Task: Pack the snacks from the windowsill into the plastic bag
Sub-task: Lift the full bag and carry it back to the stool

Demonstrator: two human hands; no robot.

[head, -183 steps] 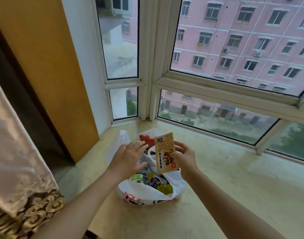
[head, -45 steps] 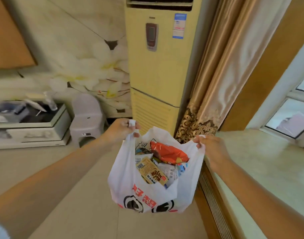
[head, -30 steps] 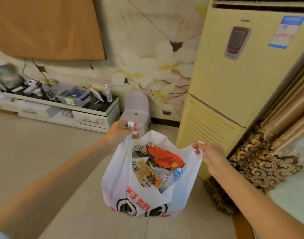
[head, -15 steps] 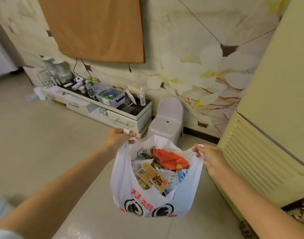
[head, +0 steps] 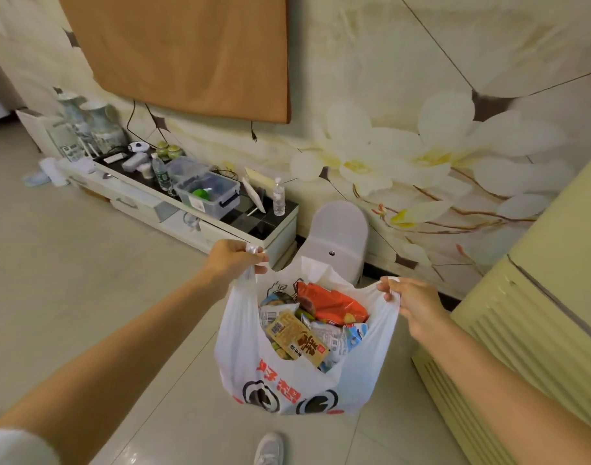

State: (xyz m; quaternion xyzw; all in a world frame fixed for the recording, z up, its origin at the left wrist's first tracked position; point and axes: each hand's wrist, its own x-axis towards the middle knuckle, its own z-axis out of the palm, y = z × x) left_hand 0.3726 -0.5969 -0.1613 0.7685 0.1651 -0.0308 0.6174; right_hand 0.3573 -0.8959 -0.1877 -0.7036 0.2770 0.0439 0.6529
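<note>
flanking plastic bag (head: pixel 307 380): stool (head: pixel 337 239), cabinet (head: pixel 200 226)

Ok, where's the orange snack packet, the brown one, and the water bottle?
orange snack packet (head: pixel 334 305): head view, middle of its wrapper.
brown snack packet (head: pixel 299 340): head view, its printed face.
water bottle (head: pixel 279 199): head view, its clear body.

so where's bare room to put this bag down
Bare floor lies left of the plastic bag, in front of the low cabinet, and below the bag by the shoe. The cabinet top is crowded with bottles and a storage box. Both hands grip the handles.
</note>
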